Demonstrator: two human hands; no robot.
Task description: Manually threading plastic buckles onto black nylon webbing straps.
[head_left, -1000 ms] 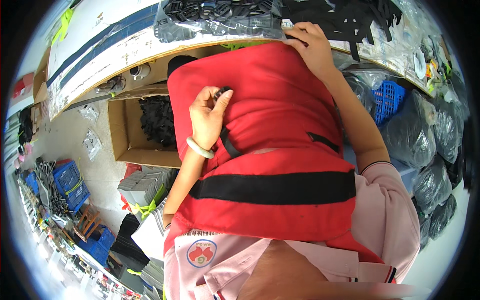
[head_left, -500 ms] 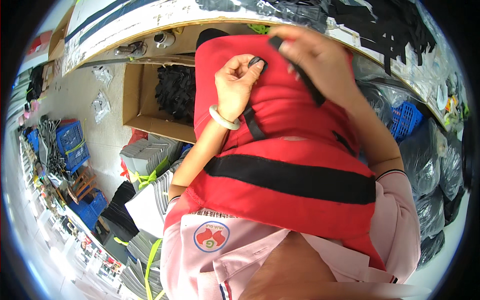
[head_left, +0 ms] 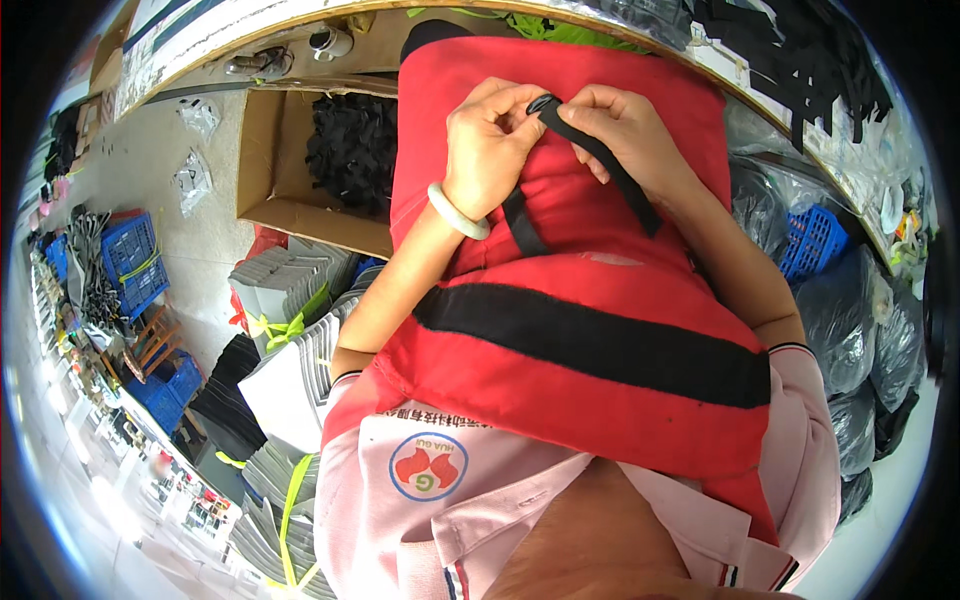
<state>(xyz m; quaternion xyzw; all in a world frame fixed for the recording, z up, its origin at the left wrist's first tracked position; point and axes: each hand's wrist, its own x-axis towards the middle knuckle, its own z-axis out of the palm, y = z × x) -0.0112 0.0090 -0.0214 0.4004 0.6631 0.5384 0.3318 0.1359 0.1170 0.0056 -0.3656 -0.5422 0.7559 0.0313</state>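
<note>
My left hand (head_left: 490, 140), with a pale bangle at its wrist, pinches a small black buckle (head_left: 541, 103) over my lap. Closed on a black webbing strap (head_left: 610, 165) is my right hand (head_left: 630, 140), close beside the left. One end of the strap meets the buckle; whether it passes through is too small to tell. Its other end hangs down over the red apron (head_left: 590, 235). A second short black strip (head_left: 522, 225) lies on the apron below my left wrist; whether it joins the buckle is hidden.
An open cardboard box (head_left: 270, 160) of black pieces stands at my left, near bundled grey sheets (head_left: 290, 280). The worktable edge (head_left: 420, 10) runs across the front, with black straps (head_left: 800, 60) at right. Dark plastic bags (head_left: 840, 320) and a blue basket (head_left: 812, 243) sit on the right.
My right hand has come left and down, bringing the strap's end to the buckle. My left hand has shifted slightly right and up, still pinching the buckle.
</note>
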